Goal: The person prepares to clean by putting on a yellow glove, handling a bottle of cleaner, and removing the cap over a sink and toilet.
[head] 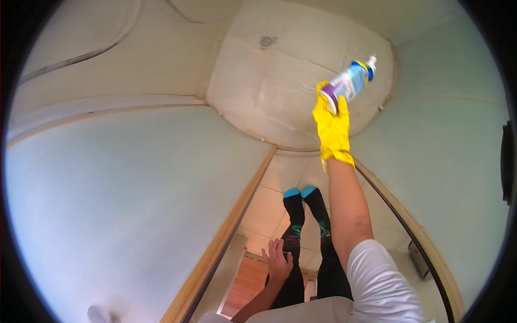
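Note:
My right hand (333,117), in a yellow rubber glove, reaches out over a shower floor and grips the base of a plastic bottle (347,87). The bottle is blue, white and purple, bears writing, and tilts with its white nozzle pointing up and to the right. Bare and ungloved, my left hand (278,258) hangs near my leg with its fingers apart and nothing in it. A round drain grate (266,42) lies in the pale shower floor (291,80) beyond the bottle.
Frosted panels stand at the left (121,181) and right (436,133), edged with wood-coloured strips. A curved shower hose (93,54) hangs at the upper left. My feet in black socks (301,202) stand on tiles outside the raised shower sill (299,152). A dark object (420,258) sits at the lower right.

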The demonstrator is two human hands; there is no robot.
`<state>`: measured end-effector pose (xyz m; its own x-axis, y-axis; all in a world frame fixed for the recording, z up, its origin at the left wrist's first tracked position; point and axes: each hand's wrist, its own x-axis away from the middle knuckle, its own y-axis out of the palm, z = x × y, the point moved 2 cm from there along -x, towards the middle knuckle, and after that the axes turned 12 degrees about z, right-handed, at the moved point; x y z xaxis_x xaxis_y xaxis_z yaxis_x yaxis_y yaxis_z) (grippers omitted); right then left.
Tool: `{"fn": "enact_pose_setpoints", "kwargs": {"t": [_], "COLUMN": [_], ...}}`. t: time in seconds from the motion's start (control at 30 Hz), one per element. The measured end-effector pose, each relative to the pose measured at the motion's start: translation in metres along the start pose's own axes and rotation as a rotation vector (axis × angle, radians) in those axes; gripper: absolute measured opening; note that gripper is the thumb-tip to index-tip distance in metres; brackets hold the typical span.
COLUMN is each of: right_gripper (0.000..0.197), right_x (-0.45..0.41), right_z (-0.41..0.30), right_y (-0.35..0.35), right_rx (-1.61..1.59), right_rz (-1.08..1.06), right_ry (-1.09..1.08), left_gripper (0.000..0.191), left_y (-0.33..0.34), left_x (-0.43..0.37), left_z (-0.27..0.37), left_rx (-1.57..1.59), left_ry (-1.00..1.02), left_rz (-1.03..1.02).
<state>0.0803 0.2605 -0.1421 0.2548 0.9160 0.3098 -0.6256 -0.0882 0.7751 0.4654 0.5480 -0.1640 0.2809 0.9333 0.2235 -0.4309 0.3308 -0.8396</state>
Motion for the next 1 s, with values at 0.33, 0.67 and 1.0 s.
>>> {"fn": "enact_pose_setpoints", "kwargs": {"t": [0.33, 0.67, 1.0], "right_gripper": [0.071, 0.067, 0.073], "right_x": [0.129, 0.157, 0.178], "right_z": [0.106, 0.119, 0.112], "right_y": [0.081, 0.134, 0.2], "right_rx": [0.908, 1.209, 1.447], "right_rz": [-0.045, -0.064, -0.102], "right_ry": [-0.15, 0.051, 0.133], "left_gripper": [0.065, 0.058, 0.047], "left_y": [-0.054, -0.164, -0.272], "left_x": [-0.013, -0.057, -0.136], "left_z": [0.026, 0.127, 0.145], "left_rx": [0.094, 0.248, 0.862], "left_ry": [0.015, 0.121, 0.142], "left_rz": [0.235, 0.471, 0.735]}}
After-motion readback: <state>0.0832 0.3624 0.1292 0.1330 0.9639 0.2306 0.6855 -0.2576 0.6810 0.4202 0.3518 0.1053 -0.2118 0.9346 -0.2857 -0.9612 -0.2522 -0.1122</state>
